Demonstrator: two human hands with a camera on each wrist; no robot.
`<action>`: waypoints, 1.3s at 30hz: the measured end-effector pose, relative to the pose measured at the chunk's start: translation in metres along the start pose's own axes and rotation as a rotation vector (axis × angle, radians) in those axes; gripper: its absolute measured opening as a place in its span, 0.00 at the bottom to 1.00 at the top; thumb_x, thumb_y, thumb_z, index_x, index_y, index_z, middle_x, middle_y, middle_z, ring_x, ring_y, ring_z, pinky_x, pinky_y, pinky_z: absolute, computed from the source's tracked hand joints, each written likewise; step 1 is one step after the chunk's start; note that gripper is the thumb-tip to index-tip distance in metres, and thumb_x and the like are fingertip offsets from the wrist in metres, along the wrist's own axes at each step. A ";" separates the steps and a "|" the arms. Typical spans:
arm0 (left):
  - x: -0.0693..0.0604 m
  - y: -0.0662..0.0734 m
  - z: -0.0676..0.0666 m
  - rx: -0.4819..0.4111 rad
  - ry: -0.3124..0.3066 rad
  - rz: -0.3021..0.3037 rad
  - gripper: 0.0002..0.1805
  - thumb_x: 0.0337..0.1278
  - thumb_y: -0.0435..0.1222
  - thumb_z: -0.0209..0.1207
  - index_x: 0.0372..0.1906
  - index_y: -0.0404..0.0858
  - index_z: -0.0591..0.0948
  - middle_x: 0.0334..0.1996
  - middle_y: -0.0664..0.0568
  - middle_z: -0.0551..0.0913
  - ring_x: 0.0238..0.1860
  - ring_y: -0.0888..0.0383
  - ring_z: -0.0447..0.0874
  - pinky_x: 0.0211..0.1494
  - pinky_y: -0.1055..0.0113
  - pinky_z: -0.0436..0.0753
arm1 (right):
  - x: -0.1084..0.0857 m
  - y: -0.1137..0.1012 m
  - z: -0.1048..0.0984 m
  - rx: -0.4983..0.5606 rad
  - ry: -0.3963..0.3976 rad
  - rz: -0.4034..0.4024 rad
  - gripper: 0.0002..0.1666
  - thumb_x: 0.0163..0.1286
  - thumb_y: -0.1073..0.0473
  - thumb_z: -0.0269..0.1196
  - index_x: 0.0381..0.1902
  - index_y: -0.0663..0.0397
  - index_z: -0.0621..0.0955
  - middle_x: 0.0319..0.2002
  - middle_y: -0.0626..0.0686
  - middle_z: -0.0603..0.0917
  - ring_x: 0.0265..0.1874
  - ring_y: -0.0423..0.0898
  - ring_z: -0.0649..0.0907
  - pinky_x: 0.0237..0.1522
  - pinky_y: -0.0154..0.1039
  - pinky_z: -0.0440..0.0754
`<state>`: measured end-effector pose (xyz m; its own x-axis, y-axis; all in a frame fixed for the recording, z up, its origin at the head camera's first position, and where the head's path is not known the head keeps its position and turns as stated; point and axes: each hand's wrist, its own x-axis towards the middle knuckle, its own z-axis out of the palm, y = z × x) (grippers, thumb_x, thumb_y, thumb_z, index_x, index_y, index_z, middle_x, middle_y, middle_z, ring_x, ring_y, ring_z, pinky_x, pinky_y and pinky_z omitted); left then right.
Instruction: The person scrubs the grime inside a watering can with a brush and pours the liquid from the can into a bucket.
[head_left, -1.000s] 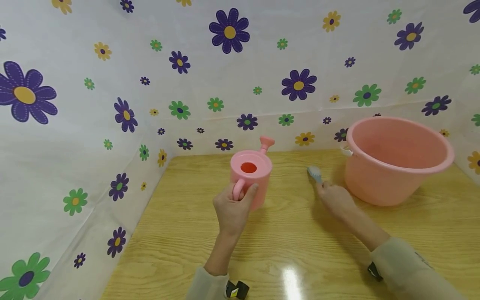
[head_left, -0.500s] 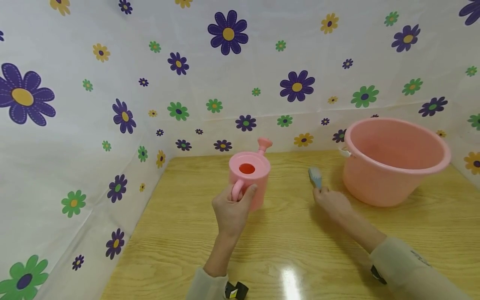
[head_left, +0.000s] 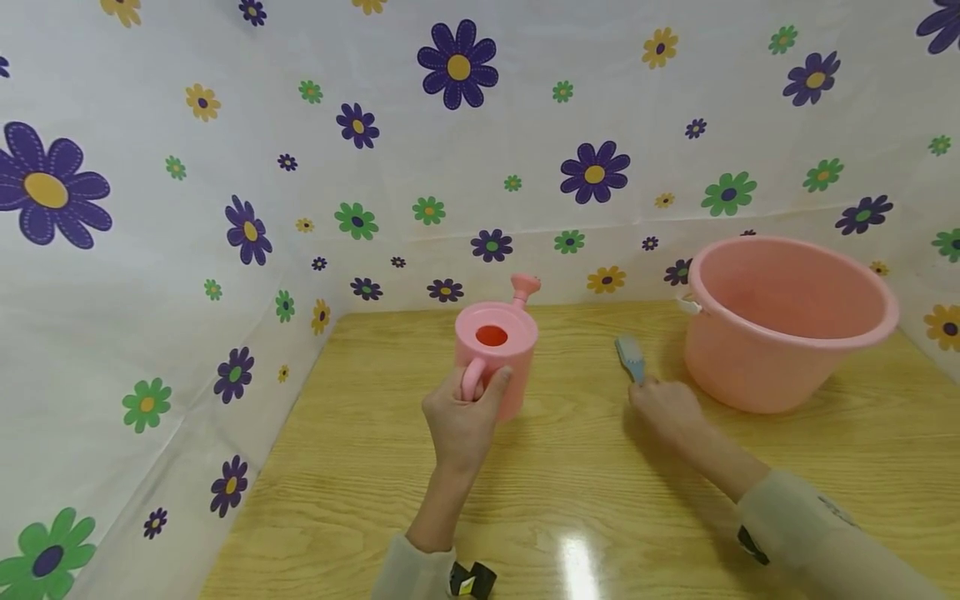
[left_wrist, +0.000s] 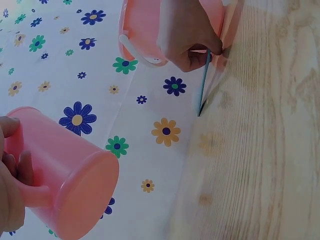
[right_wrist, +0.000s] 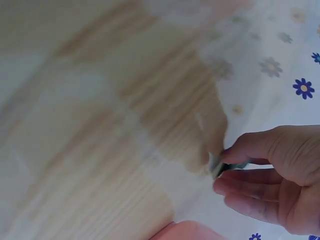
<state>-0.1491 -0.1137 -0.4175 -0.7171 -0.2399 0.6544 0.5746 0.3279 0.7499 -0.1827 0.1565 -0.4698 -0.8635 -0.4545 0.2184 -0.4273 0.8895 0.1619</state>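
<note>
My left hand [head_left: 459,425] grips the handle of a pink watering can [head_left: 517,383], thumb against its side. In the left wrist view, the can's flat bottom [left_wrist: 90,200] shows, so it is held up off the table. Its spout points away to the back right. My right hand [head_left: 671,412] pinches the handle end of a small, flat light-blue tool [head_left: 630,357] with a pale, brush-like head; its exact kind is unclear. Edge-on in the left wrist view, the blue tool [left_wrist: 204,85] slants down close to the wood. Whether it touches I cannot tell.
A large pink bucket [head_left: 757,375] with a white handle piece stands at the right, just beyond my right hand. The wooden table [head_left: 360,467] ends at the flower-printed sheet [head_left: 420,167] behind and on the left.
My right hand has drawn slightly back toward me, and the blue tool's head has tilted a little. The watering can has barely shifted in my left hand.
</note>
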 end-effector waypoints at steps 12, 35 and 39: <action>0.002 0.006 0.007 -0.003 -0.013 0.019 0.22 0.52 0.37 0.73 0.18 0.35 0.71 0.13 0.54 0.65 0.18 0.62 0.62 0.21 0.74 0.64 | -0.003 0.009 -0.010 0.131 -0.136 0.036 0.11 0.60 0.73 0.61 0.22 0.57 0.75 0.22 0.57 0.79 0.23 0.55 0.82 0.20 0.49 0.80; 0.009 0.014 0.019 -0.045 -0.015 0.061 0.23 0.49 0.33 0.74 0.16 0.35 0.69 0.13 0.52 0.65 0.19 0.62 0.61 0.22 0.75 0.63 | -0.025 0.026 -0.029 0.316 -0.074 0.113 0.06 0.63 0.65 0.62 0.28 0.54 0.75 0.23 0.52 0.79 0.21 0.49 0.78 0.18 0.46 0.73; 0.011 0.008 0.029 -0.023 -0.029 0.102 0.23 0.50 0.33 0.73 0.17 0.36 0.67 0.14 0.53 0.63 0.19 0.62 0.61 0.23 0.75 0.62 | -0.046 0.042 -0.041 0.464 0.030 0.164 0.07 0.61 0.67 0.61 0.38 0.59 0.81 0.33 0.55 0.85 0.27 0.49 0.83 0.24 0.45 0.78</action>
<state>-0.1638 -0.0866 -0.4068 -0.6650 -0.1801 0.7248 0.6541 0.3279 0.6816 -0.1496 0.2127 -0.4334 -0.9242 -0.3016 0.2343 -0.3664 0.8732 -0.3213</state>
